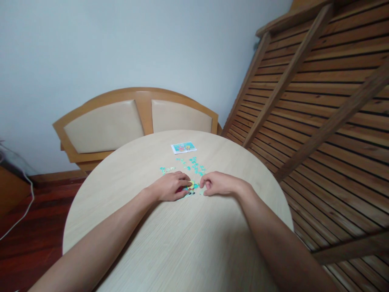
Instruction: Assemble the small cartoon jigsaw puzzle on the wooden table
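Observation:
On the round pale table (pixel 127 170) lies a partly joined puzzle (pixel 192 186) in yellow, teal and red. My left hand (pixel 174 186) rests over its left side with fingers apart, fingertips touching it, and hides part of it. Just right of the puzzle is my right hand (pixel 215 183), its thumb and forefinger apart and curved, nothing visible between them. A small pale green piece (pixel 201 193) lies by the right thumb tip. Loose teal pieces (pixel 196 165) are scattered beyond the hands, with more pale pieces (pixel 167 169) behind the left hand.
A picture card (pixel 184 147) with colourful cartoon figures lies toward the table's far edge. Behind the table stands a wooden headboard (pixel 142 97) with cream panels. A slatted wooden frame (pixel 304 89) leans at the right. A white cable (pixel 31 190) hangs at the left.

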Motion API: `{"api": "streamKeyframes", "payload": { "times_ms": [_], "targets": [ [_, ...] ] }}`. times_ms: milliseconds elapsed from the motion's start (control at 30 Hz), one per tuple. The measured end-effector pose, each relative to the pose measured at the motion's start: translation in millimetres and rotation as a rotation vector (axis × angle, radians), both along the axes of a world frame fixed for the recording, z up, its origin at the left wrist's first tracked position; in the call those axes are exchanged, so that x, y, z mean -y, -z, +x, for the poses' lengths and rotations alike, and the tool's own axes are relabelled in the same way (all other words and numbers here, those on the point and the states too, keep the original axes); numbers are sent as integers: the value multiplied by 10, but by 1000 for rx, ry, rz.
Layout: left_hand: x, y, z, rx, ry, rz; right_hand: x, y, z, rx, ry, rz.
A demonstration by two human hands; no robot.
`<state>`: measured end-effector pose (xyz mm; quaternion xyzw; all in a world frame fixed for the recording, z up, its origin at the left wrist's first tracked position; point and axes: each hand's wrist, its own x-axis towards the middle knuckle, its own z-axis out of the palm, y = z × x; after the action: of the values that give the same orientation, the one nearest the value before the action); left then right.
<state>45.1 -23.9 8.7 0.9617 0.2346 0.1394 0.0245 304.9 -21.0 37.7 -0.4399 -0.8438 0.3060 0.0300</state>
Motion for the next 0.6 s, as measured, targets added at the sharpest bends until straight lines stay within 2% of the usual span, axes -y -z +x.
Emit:
{"api": "streamKeyframes", "payload": {
  "times_ms": [233, 433, 600],
  "targets": [
    [2, -5, 15, 9, 17, 14, 7, 12, -65, 11, 6, -59],
    [3, 18, 26, 7, 22, 4, 17, 28, -100, -15, -21, 43],
    [-13, 42, 21, 11, 24, 10, 4, 59, -102, -18, -32, 47]
  ]
}}
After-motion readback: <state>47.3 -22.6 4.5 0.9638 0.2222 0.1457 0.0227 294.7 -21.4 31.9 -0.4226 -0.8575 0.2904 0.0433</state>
